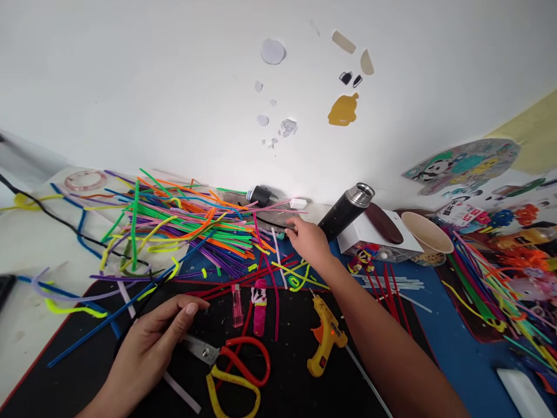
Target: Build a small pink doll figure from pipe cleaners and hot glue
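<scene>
My right hand (pixel 310 241) reaches to the back of the table, thumb and fingertips pinched at the end of what looks like a black pipe cleaner (pixel 270 222). My left hand (pixel 150 342) is over the black mat, thumb against the curled fingers; what they hold, if anything, is hidden. Under its fingertips lie the blades of scissors (pixel 237 366) with one red and one yellow handle. Beyond them are a pink sharpener-like piece (pixel 237 305) and a magenta pipe-cleaner figure (pixel 259 307). A yellow glue gun (pixel 324 337) rests beside my right forearm.
Many coloured pipe cleaners (pixel 187 223) are heaped at the back left. A black flask (pixel 347 212), a white box (pixel 374 235) and a paper bowl (pixel 427 232) stand behind my right arm. More pipe cleaners (pixel 476 278) lie at right. A black cord (pixel 52 217) crosses the left side.
</scene>
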